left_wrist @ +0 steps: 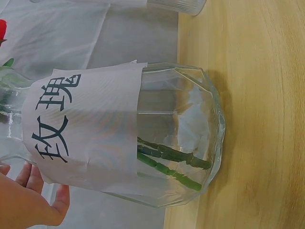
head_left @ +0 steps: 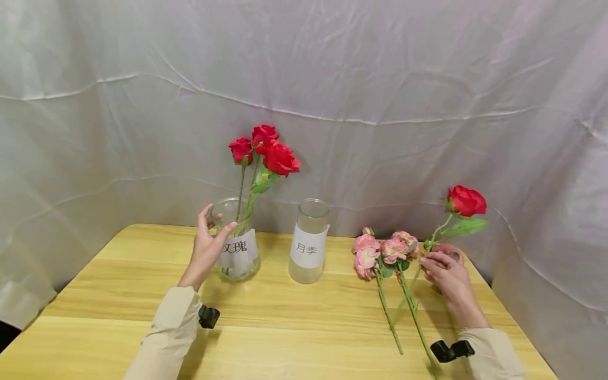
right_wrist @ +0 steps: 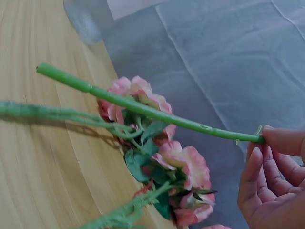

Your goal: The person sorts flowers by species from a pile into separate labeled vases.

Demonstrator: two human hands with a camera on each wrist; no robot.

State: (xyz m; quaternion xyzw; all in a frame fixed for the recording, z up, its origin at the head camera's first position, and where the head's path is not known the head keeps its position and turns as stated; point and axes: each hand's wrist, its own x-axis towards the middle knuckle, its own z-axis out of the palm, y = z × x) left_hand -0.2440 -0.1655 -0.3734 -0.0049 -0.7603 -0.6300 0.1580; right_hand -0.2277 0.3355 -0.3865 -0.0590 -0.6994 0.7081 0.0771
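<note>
My left hand [head_left: 209, 245] grips the wide glass vase [head_left: 255, 264] around its neck, thumb toward the front. A white paper label [left_wrist: 90, 129] with black characters wraps the vase. Red roses [head_left: 281, 158] stand in it, their cut stems [left_wrist: 176, 155] reaching near the bottom. On the right, a single red rose [head_left: 467, 201] is held upright over the table by my right hand [head_left: 448, 279], which pinches its stem between thumb and fingers. The right wrist view shows the bare green stem [right_wrist: 152, 113] running out from the fingertips, above pink flowers [right_wrist: 186, 164].
A narrow cylindrical glass vase [head_left: 306, 275], also labelled, stands mid-table. Pink flowers with long stems [head_left: 366, 256] lie to its right. Partly behind my right hand is a pink thing [head_left: 455, 249]. A grey curtain [head_left: 332, 68] hangs around the wooden table [head_left: 266, 332].
</note>
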